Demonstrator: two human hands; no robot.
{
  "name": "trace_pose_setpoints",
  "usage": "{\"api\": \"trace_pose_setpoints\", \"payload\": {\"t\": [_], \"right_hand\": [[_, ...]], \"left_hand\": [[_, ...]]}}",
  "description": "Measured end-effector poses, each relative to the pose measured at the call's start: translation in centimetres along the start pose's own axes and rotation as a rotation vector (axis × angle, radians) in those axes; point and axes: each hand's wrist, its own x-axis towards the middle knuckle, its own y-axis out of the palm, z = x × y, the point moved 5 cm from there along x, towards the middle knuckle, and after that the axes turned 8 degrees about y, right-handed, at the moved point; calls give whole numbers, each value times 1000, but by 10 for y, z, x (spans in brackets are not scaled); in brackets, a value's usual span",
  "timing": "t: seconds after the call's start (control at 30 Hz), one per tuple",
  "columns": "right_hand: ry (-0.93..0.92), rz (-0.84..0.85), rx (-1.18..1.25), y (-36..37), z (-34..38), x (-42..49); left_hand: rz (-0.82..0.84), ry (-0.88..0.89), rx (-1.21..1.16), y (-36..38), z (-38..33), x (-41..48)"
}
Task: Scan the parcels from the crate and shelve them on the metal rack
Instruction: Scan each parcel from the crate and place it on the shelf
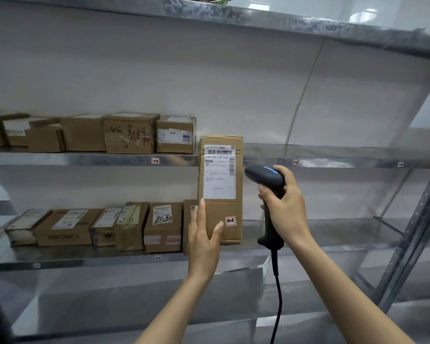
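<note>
A tall brown cardboard parcel [220, 209] stands upright on the metal rack's middle shelf [308, 247], its white shipping label facing me and a small red-edged "2-1" sticker near its lower right. My left hand [204, 234] grips its lower left edge, thumb across the front. My right hand [283, 202] holds a black corded barcode scanner [266, 176] just right of the parcel, its head pointing left at the label. The crate is out of view.
Several taped parcels line the upper shelf [92, 158] on the left. More boxes, one marked SIBIONICS [63, 228], stand left of my parcel. The rack's perforated upright [417, 219] rises at the right. The scanner's cable [278, 294] hangs down.
</note>
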Motion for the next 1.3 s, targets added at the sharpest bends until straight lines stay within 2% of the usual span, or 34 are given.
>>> {"api": "trace_pose_setpoints", "payload": {"t": [0.53,0.8,1.0,1.3], "right_hand": [[32,-47,14,-15,-26,37],[36,-22,24,-1,-40,66],[25,-2,38,17,-45,85],[20,17,54,27,-50,99]], "left_hand": [[21,-38,-19,15,-15,105],[-9,-82,-4,22,-3,131],[-35,-46,20,22,-8,151],[165,-74,72,16,-14,173]]}}
